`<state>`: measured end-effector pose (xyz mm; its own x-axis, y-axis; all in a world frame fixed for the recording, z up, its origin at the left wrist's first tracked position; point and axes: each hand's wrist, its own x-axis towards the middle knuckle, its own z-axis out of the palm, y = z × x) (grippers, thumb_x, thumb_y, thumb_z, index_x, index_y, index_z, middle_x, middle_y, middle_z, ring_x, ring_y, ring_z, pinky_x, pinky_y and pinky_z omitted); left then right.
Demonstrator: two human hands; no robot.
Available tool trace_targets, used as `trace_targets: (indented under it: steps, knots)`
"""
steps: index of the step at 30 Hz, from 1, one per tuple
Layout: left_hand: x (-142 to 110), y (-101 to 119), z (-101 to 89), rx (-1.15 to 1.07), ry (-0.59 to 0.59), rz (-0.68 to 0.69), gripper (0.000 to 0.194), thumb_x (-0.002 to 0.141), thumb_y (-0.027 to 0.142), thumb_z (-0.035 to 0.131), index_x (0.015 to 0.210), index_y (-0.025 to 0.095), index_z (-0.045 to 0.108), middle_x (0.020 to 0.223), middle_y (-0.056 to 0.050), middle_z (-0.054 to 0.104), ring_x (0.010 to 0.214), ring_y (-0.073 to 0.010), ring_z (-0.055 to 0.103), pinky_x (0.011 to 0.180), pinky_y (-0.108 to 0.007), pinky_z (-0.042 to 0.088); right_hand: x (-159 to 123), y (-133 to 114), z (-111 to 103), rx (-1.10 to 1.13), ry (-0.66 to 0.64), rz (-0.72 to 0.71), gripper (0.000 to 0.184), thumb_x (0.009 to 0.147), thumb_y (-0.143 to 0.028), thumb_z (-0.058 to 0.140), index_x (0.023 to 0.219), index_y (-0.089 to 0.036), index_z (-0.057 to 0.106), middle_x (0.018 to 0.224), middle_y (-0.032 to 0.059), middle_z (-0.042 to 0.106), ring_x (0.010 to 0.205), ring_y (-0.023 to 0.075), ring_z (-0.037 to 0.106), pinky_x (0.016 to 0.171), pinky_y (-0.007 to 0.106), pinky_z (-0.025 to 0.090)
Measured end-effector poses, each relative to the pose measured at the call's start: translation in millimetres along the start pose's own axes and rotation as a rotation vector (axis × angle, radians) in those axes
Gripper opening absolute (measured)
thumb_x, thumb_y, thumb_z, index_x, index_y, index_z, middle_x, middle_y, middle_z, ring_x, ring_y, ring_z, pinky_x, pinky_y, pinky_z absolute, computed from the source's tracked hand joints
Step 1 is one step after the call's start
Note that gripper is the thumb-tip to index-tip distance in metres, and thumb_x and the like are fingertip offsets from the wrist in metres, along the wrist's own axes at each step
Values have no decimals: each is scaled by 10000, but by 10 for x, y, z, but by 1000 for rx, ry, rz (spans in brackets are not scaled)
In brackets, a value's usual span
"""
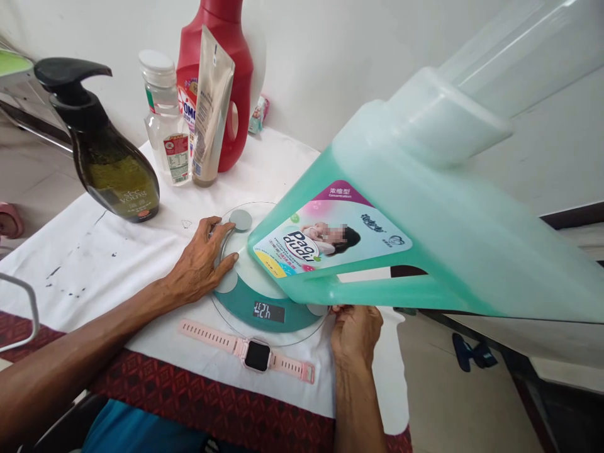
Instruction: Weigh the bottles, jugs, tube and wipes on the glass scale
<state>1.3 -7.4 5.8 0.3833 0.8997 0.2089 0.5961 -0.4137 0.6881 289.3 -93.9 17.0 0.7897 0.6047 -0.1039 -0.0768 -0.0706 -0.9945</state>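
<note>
Bottle (427,207) on glass scale (245,313), mid-table. Bottle prob. heavy w/ liquid, semi-stiff, maybe slick; best hold = handle (377,292), near side. Scale prob. stiff, thin, breakable; take by L/R edges. L hand (201,259): fingers spread, resting on scale's left side, nothing clasped. R hand (357,331): curled at near-right edge; tips hidden, can't tell if gripping.

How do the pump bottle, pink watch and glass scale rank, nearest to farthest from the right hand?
Head view, from the right hand:
1. Glass scale: just left, rim at the hand.
2. Pink watch: left.
3. Pump bottle: far left.
</note>
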Motion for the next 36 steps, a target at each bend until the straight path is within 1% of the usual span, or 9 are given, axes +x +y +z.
trace_targets:
  steps: [12, 14, 16, 19, 22, 26, 29, 32, 36]
  knots:
    - [-6, -4, -4, -7, -8, 1, 515, 1035, 409, 534, 1489, 179, 463, 1485, -194, 395, 1317, -367, 562, 1089, -655, 531, 30, 32, -18, -34, -15, -17, 500, 691, -512, 829, 551, -229, 441, 463, -78, 416, 453, 86, 418, 448, 236, 346]
    - [-9, -10, 9, -8, 3, 7, 511, 1035, 405, 535, 1490, 186, 458, 1482, -192, 399, 1321, -367, 559, 1078, -650, 539, 15, -15, -27, -17, 43, -65, 452, 749, -500, 807, 598, -230, 476, 514, -72, 448, 504, 105, 466, 499, 249, 401]
    - [-11, -19, 25, -11, 22, 15, 504, 1033, 395, 539, 1489, 197, 454, 1478, -189, 404, 1321, -367, 559, 1071, -651, 544, -46, -123, -14, 44, 75, -169, 365, 847, -546, 719, 718, -236, 578, 671, -34, 575, 671, 153, 600, 638, 296, 510]
    - [-13, -32, 41, -11, 35, 24, 501, 1032, 381, 542, 1488, 197, 453, 1471, -188, 411, 1314, -364, 563, 1085, -647, 538, -228, -366, 74, 173, -101, -326, 512, 951, -718, 483, 1016, -259, 701, 1046, 59, 693, 1069, 257, 678, 911, 444, 560]
    - [-17, -38, 44, -8, 32, 21, 507, 1034, 380, 536, 1493, 180, 454, 1478, -194, 411, 1318, -367, 563, 1110, -639, 525, -416, -596, 226, 252, -355, -397, 596, 941, -772, 459, 1125, -266, 713, 1151, 104, 693, 1198, 320, 645, 993, 534, 528]
    - [-28, -46, 45, -18, 45, 33, 490, 1044, 374, 514, 1491, 183, 454, 1485, -203, 409, 1315, -373, 575, 1101, -644, 533, -459, -796, 369, 195, -448, -436, 320, 895, -563, 698, 886, -242, 698, 930, 72, 703, 1016, 294, 682, 926, 503, 540]
    - [-35, -63, 60, -17, 64, 49, 475, 1054, 375, 493, 1490, 190, 449, 1480, -203, 412, 1332, -381, 570, 1094, -654, 535, -383, -904, 369, 156, -463, -469, 406, 840, -585, 772, 714, -228, 626, 749, 26, 630, 794, 233, 650, 799, 440, 541]
    - [-41, -88, 92, -3, 77, 57, 487, 1060, 386, 486, 1503, 191, 435, 1491, -207, 406, 1337, -384, 569, 1093, -661, 533, -330, -1002, 353, 169, -443, -444, 429, 785, -577, 843, 693, -227, 613, 640, -27, 541, 619, 168, 559, 674, 372, 492]
    - [-48, -121, 137, -5, 112, 62, 476, 1072, 420, 472, 1505, 224, 441, 1505, -187, 411, 1307, -366, 591, 1086, -666, 534, -329, -1162, 382, 219, -485, -365, 507, 735, -633, 856, 646, -237, 553, 574, -58, 437, 539, 135, 461, 588, 337, 443]
